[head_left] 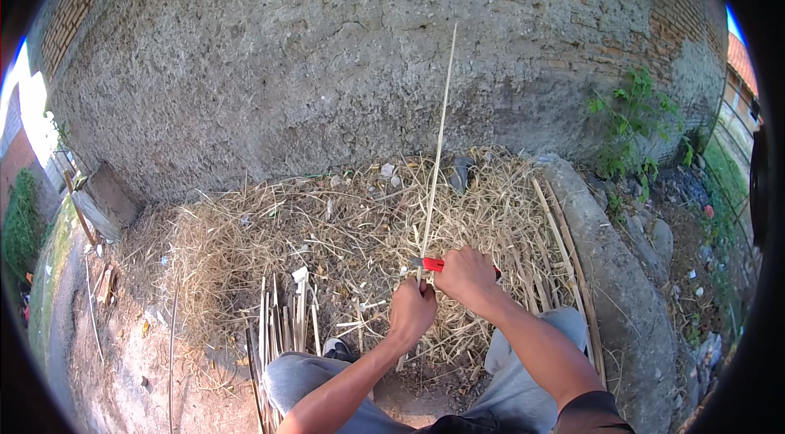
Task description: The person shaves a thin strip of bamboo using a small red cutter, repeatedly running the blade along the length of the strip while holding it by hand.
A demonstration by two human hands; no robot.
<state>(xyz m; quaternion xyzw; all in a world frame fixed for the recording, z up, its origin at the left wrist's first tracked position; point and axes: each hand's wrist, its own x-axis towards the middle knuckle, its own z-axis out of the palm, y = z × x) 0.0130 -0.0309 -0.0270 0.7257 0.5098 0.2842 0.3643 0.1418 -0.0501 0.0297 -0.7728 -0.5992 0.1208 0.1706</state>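
Observation:
A long pale strip (pixel 441 119), which looks like split bamboo, rises from between my knees toward the wall. My left hand (pixel 411 308) is closed around its lower part. Just above that grip, a red-handled knife (pixel 432 264) lies across the strip, its dark blade end touching or very close to it. My right hand (pixel 466 277) is wrapped round the red handle, whose far end shows past my knuckles. How deep the blade sits cannot be made out. Curly pale shavings (pixel 482 225) cover the ground beneath both hands.
A rough plastered wall (pixel 327 66) stands ahead. Several split strips (pixel 282 323) lean by my left knee, and longer ones (pixel 564 242) lie to the right beside a concrete edge (pixel 605 262). A leafy plant (pixel 634 119) grows at the far right. A dry shavings heap (pixel 217 262) lies left.

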